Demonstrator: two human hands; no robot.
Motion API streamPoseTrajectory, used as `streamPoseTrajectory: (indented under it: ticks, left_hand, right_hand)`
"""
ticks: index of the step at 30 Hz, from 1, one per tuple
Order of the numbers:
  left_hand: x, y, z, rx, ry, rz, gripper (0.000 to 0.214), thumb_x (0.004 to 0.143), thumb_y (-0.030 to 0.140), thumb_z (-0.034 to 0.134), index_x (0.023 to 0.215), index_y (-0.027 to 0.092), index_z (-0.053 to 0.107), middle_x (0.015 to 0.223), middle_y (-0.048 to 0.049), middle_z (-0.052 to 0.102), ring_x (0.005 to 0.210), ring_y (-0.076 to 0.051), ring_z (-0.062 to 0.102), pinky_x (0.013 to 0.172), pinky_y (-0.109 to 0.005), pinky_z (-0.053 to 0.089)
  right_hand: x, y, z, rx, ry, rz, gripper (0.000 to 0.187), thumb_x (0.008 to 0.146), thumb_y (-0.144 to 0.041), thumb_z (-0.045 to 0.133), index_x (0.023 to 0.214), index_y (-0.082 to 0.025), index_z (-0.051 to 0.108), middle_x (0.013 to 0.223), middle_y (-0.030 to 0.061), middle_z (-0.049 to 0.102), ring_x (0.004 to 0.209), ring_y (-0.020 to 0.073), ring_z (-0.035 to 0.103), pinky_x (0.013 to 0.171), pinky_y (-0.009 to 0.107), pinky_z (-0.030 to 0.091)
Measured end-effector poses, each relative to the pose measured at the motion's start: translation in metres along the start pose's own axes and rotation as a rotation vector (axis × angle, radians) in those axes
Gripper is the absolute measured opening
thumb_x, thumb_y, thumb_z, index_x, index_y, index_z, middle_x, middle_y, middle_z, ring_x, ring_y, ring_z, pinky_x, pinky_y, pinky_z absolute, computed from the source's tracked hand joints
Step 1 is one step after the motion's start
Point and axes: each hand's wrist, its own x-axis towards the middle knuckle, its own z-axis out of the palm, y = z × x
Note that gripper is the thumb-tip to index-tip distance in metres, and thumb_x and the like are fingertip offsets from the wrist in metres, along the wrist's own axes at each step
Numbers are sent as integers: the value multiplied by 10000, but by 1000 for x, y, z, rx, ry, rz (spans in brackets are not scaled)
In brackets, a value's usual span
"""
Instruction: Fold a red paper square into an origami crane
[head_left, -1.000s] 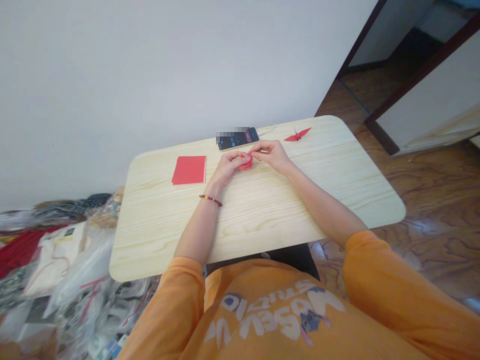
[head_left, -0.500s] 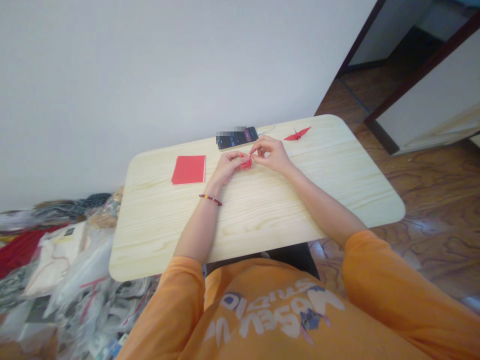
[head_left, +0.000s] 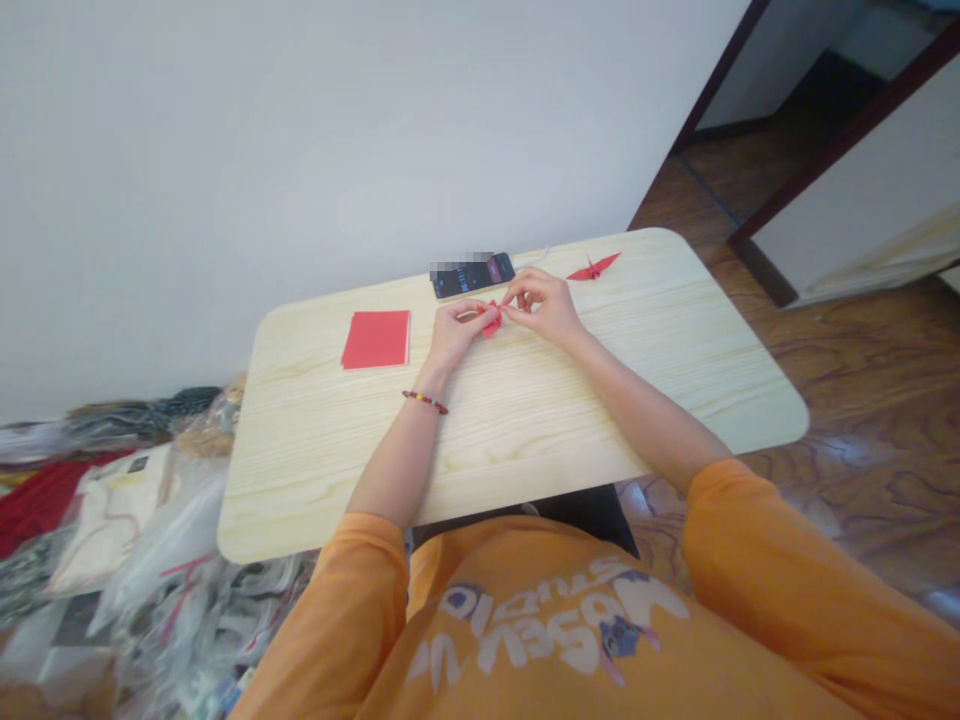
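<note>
Between my hands, above the middle of the table, is a small folded red paper (head_left: 491, 327), partly hidden by fingers. My left hand (head_left: 454, 332) pinches it from the left side, thumb on top. The fingertips of my right hand (head_left: 546, 302) are closed on its right edge, where a small point of paper shows. Left of my hands lies a stack of square red paper (head_left: 376, 340). A finished red paper crane (head_left: 595, 268) with spread wings rests to the right, beyond my right hand.
A phone (head_left: 472, 277) with a lit screen lies at the table's back edge, a white cable (head_left: 534, 260) beside it. The pale wooden table (head_left: 315, 450) stands against a white wall. Bagged clothes (head_left: 187, 600) are heaped on the floor at left.
My left hand has turned slightly, and the folded paper has tilted with it, showing more of its lower flap. My right hand stays pinched at nearly the same place.
</note>
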Motion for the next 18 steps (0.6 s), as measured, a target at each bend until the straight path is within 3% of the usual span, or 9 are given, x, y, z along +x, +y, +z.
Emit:
streamPoseTrajectory:
  ticks: [4, 18]
  left_hand:
    - [1, -1, 0, 70, 41, 129, 188, 623, 353, 815, 669, 190, 732, 749, -18, 708, 745, -140, 622, 799, -288, 481]
    - [3, -2, -3, 158, 63, 214, 126, 661, 301, 797, 703, 200, 735, 787, -22, 681, 817, -154, 620, 835, -311, 470]
  right_hand:
    - [0, 0, 1, -31, 9, -31, 59, 655, -238, 731, 660, -216, 677, 828, 29, 558, 651, 118, 445, 552, 253, 400]
    - [0, 5, 1, -122, -1, -128, 41, 732, -229, 705, 713, -195, 693, 813, 23, 571, 633, 107, 460, 583, 259, 402]
